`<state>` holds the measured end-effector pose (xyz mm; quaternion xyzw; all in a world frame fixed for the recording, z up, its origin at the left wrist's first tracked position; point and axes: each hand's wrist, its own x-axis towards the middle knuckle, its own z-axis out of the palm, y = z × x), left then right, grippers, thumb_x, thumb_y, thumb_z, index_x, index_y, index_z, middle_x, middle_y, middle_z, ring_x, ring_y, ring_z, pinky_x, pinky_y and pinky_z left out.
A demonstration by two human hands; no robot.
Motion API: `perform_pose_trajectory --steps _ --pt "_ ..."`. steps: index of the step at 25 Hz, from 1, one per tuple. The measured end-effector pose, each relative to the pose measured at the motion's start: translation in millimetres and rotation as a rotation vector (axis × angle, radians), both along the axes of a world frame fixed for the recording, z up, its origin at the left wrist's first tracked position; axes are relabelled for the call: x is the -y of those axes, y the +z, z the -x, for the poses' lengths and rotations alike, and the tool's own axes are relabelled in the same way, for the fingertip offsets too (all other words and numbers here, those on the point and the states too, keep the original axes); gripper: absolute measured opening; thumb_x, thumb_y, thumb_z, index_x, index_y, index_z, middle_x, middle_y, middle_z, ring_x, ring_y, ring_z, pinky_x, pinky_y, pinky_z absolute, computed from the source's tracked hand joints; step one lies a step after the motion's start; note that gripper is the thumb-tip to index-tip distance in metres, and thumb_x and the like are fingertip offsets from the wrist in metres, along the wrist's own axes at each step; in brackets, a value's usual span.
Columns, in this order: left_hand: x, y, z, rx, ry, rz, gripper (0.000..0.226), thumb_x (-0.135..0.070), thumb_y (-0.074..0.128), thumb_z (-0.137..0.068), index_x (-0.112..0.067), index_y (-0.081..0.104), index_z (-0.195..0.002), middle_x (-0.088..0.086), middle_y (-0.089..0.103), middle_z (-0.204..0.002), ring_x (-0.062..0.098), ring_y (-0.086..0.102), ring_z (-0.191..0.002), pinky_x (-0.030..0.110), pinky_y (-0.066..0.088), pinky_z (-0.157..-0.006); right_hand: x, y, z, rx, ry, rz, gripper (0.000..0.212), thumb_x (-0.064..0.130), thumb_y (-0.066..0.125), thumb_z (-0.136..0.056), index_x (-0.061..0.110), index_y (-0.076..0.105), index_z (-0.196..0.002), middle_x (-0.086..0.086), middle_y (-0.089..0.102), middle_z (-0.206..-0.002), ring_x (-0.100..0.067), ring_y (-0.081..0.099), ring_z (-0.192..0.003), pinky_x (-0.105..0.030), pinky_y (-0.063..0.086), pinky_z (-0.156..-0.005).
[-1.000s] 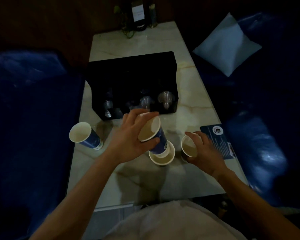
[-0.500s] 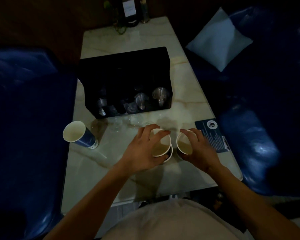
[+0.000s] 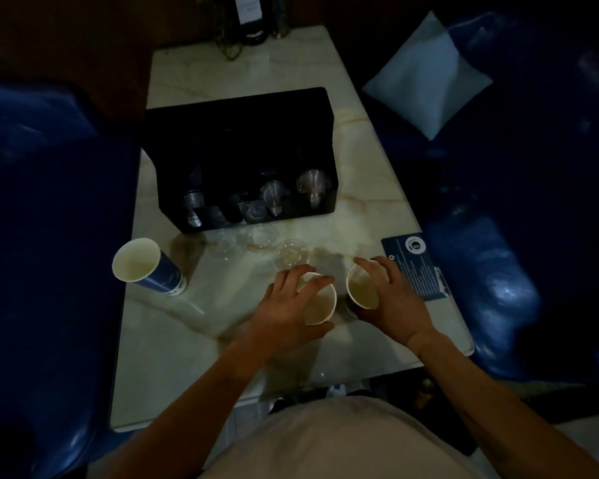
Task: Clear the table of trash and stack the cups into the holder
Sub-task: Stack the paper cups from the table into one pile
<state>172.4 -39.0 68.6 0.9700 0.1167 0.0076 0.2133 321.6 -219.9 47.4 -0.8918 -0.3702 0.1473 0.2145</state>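
1. A blue paper cup stands alone near the left edge of the bench. Its open top shows a pale inside, and no hand is on it.
2. Behind it sits a black cup holder in the middle of the bench. Clear plastic cups poke out of its front holes.
3. Just in front of the holder, a few clear lids lie flat on the bench.
4. The left hand is wrapped around a paper cup. Its fingers curl over the far rim and the thumb presses the near side, so the hand is closed on the cup.
5. Just beside it, the right hand grips a second paper cup. Its fingers bend around the right side of the cup.
6. The two cups are close together near the front of the bench.
7. A dark blue card lies flat at the right edge, partly under the right hand.
8. A pale cushion rests on the blue seat far right.
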Motion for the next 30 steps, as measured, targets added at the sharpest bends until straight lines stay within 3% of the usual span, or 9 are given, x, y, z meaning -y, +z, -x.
perform_pose_trajectory --steps 6,9,12,16,20,22,24,28,30 --pt "2.6 -1.6 6.3 0.031 0.031 0.129 0.094 -0.068 0.070 -0.065 -0.049 0.021 -0.144 -0.007 0.020 -0.157 0.020 0.027 -0.140 0.046 0.043 -0.108 -0.8 15.6 3.9 -0.140 -0.061 -0.146 0.084 0.057 0.075 -0.064 0.056 0.028 -0.134 0.016 0.028 -0.140 -0.021 0.047 -0.120 -0.042 0.052 -0.084" --pt "1.7 -2.5 7.9 0.022 0.143 0.268 0.112 -0.064 0.079 -0.055 -0.054 0.010 -0.143 -0.009 0.017 -0.156 0.020 0.030 -0.140 0.050 0.042 -0.108 -5.0 44.0 3.3 -0.106 -0.082 -0.240 0.086 0.047 0.080 -0.065 0.064 0.027 -0.131 0.014 0.029 -0.145 -0.010 0.039 -0.123 -0.026 0.040 -0.088" --pt "1.2 -6.9 12.3 0.036 0.198 0.326 0.126 -0.056 0.086 -0.051 -0.055 0.000 -0.144 -0.010 0.022 -0.153 0.013 0.032 -0.136 0.045 0.042 -0.108 -11.1 84.5 0.3 -0.031 -0.059 -0.342 0.084 0.043 0.079 -0.067 0.053 0.033 -0.136 0.017 0.029 -0.146 0.005 0.033 -0.116 -0.012 0.031 -0.084" --pt "2.3 -15.1 16.5 0.087 0.249 0.478 0.128 -0.049 0.088 -0.051 -0.063 -0.005 -0.138 -0.015 0.032 -0.146 -0.001 0.031 -0.128 0.035 0.037 -0.106 -18.2 133.5 3.6 -0.010 -0.001 -0.457 0.082 0.048 0.074 -0.071 0.041 0.035 -0.143 0.019 0.026 -0.150 -0.003 0.037 -0.129 -0.019 0.038 -0.094" --pt "1.9 -21.3 15.0 0.106 0.325 0.588 0.117 -0.054 0.087 -0.045 -0.059 0.016 -0.138 -0.022 0.041 -0.139 0.005 0.048 -0.125 0.040 0.047 -0.103 -24.3 159.1 13.8 -0.012 0.152 -0.491 0.082 0.040 0.075 -0.073 0.036 0.035 -0.145 0.017 0.028 -0.150 0.001 0.036 -0.132 -0.007 0.037 -0.097" --pt "0.3 -23.4 12.1 0.107 0.330 0.601 0.111 -0.056 0.088 -0.044 -0.053 0.027 -0.137 -0.020 0.050 -0.135 0.003 0.055 -0.119 0.041 0.054 -0.096 -30.4 159.7 19.8 -0.043 0.218 -0.490 0.084 0.037 0.076 -0.073 0.043 0.032 -0.143 0.016 0.029 -0.149 -0.001 0.037 -0.133 -0.012 0.036 -0.102" --pt "-1.0 -26.2 11.2 0.090 0.314 0.570 0.106 -0.062 0.086 -0.042 -0.058 0.028 -0.131 -0.024 0.051 -0.132 0.001 0.057 -0.115 0.037 0.056 -0.094 -36.3 154.5 25.8 -0.055 0.250 -0.446 0.088 0.040 0.074 -0.070 0.057 0.023 -0.139 0.017 0.029 -0.148 -0.004 0.038 -0.131 -0.021 0.040 -0.102" --pt "-2.0 -30.9 14.1 0.115 0.317 0.617 0.104 -0.073 0.082 -0.040 -0.068 0.024 -0.126 -0.044 0.044 -0.126 -0.009 0.054 -0.113 0.028 0.054 -0.091 -43.5 126.6 35.2 -0.012 0.310 -0.288 0.085 0.057 0.066 -0.069 0.052 0.024 -0.143 0.023 0.021 -0.150 -0.007 0.039 -0.128 -0.036 0.051 -0.095" --pt "-1.3 -31.0 14.0 0.150 0.332 0.660 0.106 -0.066 0.087 -0.042 -0.062 0.028 -0.130 -0.035 0.048 -0.129 -0.003 0.055 -0.117 0.027 0.054 -0.093 -46.7 110.1 37.3 -0.006 0.316 -0.232 0.088 0.056 0.069 -0.068 0.052 0.023 -0.143 0.026 0.018 -0.149 -0.006 0.039 -0.127 -0.036 0.051 -0.094"
